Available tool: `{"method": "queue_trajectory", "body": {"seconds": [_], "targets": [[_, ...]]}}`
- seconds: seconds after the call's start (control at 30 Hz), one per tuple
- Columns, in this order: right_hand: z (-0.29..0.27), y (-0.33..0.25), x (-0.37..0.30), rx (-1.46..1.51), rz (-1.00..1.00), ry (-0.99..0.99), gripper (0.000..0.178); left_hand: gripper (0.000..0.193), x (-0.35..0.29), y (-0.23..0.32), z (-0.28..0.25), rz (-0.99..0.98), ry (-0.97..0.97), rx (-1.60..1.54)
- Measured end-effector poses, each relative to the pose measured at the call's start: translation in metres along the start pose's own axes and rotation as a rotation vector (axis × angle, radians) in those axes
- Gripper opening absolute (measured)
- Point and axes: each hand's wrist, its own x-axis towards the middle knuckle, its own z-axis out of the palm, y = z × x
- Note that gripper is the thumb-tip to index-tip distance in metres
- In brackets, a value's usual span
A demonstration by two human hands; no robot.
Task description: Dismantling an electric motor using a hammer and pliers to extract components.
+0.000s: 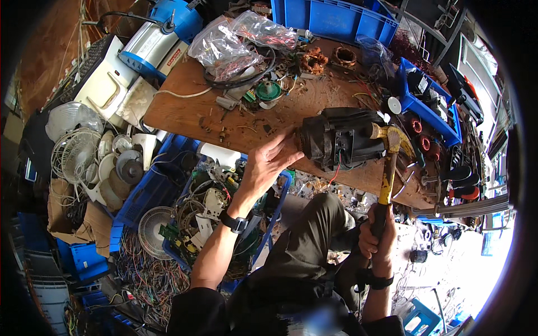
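Note:
A black electric motor (347,134) with a ribbed housing lies on its side on the wooden tabletop, near the front edge. A red wire hangs from the small black terminal block on its side. My left hand (274,154) grips the motor's left end, thumb and fingers against it. My right hand (378,238) is closed round the black grip of a claw hammer (387,179), its handle pointing up and its yellow, worn head at the motor's right end. Whether the head touches the motor, I cannot tell.
Plastic bags of wire (224,50), copper windings (315,60) and a green round part (268,91) lie farther back. On the right are a blue tray of parts (426,112) and loose tools. Below left stand a blue crate of scrap (277,215) and fan parts (78,154).

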Motion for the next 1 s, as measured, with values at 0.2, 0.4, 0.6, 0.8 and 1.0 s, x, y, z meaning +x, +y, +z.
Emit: {"method": "queue_trajectory", "body": {"seconds": [0.2, 0.4, 0.6, 0.8, 1.0], "targets": [[0.008, -0.003, -0.001, -0.034, 0.012, 0.055, 0.054, 0.061, 0.000, 0.004, -0.004, -0.124, -0.024, -0.131], [0.005, -0.002, 0.000, 0.001, 0.000, 0.017, 0.054, 0.059, 0.002, 0.006, -0.002, -0.070, -0.034, -0.014], [0.002, 0.000, -0.001, 0.009, 0.017, 0.036, 0.054, 0.063, 0.004, -0.003, -0.004, 0.010, -0.073, -0.097], [0.005, -0.002, -0.003, -0.015, 0.017, 0.076, 0.055, 0.068, 0.004, 0.002, -0.001, -0.031, -0.071, -0.092], [0.004, -0.005, -0.002, -0.063, 0.027, -0.012, 0.056, 0.069, 0.004, 0.004, 0.005, 0.041, -0.020, -0.078]]}}
